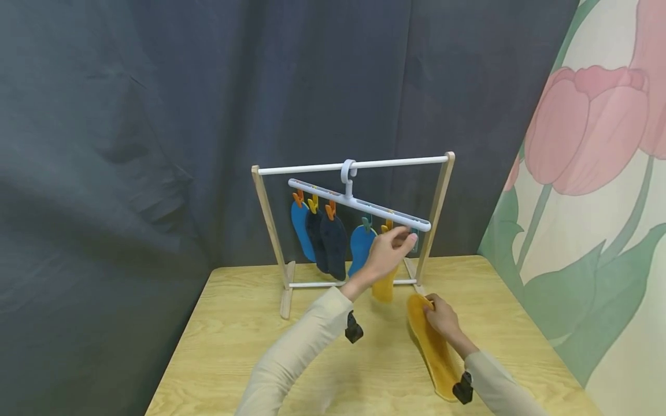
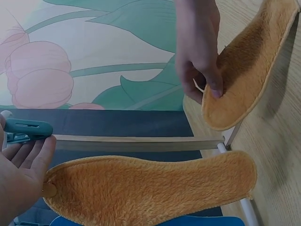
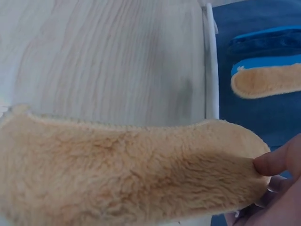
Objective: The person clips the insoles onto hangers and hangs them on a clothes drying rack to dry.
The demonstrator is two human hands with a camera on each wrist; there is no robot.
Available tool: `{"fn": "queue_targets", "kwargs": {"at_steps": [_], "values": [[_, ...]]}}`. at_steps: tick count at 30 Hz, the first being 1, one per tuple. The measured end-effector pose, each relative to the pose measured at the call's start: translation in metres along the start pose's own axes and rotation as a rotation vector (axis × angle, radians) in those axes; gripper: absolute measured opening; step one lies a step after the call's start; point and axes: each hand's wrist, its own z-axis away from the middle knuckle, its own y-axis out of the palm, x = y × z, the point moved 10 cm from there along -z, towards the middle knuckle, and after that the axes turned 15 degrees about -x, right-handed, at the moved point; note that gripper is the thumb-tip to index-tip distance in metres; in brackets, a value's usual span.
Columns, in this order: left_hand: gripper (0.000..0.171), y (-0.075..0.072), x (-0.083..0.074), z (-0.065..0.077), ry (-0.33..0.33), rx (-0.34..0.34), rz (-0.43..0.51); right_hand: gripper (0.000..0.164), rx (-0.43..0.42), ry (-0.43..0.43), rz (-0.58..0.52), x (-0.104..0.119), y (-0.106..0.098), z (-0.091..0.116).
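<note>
My left hand point(image 1: 386, 254) is at the right end of the white hanger point(image 1: 359, 203), its fingers and thumb at a teal clip point(image 2: 30, 128). In the left wrist view the fingers lie along the clip's underside; the thumb is mostly hidden. Lower right, my right hand point(image 1: 444, 319) pinches one end of a fuzzy yellow insole point(image 1: 436, 358), which slants down towards me over the table. Close beside the left hand, another yellow insole point(image 2: 155, 186) hangs from a yellow clip point(image 1: 387, 226).
A wooden rack point(image 1: 436, 214) with a white rail point(image 1: 302, 170) carries the hanger. Blue insoles point(image 1: 361, 248) and dark insoles point(image 1: 333, 245) hang from orange, yellow and teal clips. The rack stands at the back of the wooden table point(image 1: 234, 346), before a dark curtain point(image 1: 312, 75).
</note>
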Motion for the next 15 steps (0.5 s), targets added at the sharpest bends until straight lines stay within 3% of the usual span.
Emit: {"fn": "queue_targets", "kwargs": {"at_steps": [15], "values": [[0.037, 0.002, 0.001, 0.0, 0.016, -0.014, -0.026, 0.027, -0.082, 0.027, -0.155, 0.031, -0.015, -0.006]]}}
